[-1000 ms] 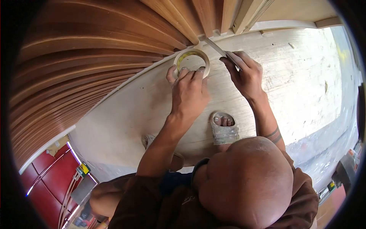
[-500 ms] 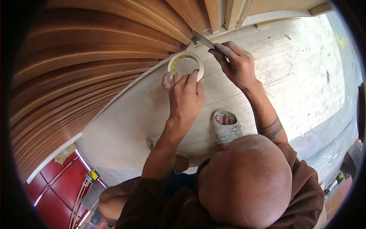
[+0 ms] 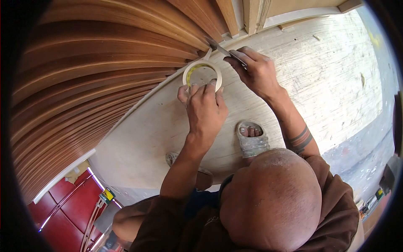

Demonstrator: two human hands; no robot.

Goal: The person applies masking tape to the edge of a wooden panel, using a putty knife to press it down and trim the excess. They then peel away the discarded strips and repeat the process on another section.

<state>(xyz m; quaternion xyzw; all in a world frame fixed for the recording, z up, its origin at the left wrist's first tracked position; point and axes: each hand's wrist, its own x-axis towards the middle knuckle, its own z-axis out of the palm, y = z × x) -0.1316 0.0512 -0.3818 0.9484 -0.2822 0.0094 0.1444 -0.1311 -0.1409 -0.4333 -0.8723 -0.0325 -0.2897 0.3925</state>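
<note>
My left hand (image 3: pixel 205 107) is closed round the lower rim of a roll of masking tape (image 3: pixel 187 74), with fingertips hooked through its hole. A short strip of tape (image 3: pixel 208 54) runs from the roll up to the foot of the brown wooden slats (image 3: pixel 168 46). In my right hand (image 3: pixel 258 71) is a putty knife (image 3: pixel 224 51), pinched between thumb and fingers. Its thin metal blade points up and left, the tip right at the base of the slats beside the tape strip.
A pale plywood board (image 3: pixel 319 84) covers the floor under my sandalled feet (image 3: pixel 252 136). A light trim strip (image 3: pixel 121 117) edges the slatted panel. Red panels (image 3: pixel 73 206) and a yellow-green object (image 3: pixel 107 195) stand at lower left. Pale wooden framing (image 3: pixel 256 17) rises at the top.
The putty knife and my right hand have moved slightly left, bringing the blade closer to the tape strip. The whole view has shifted a little; my left hand keeps its hold on the roll.
</note>
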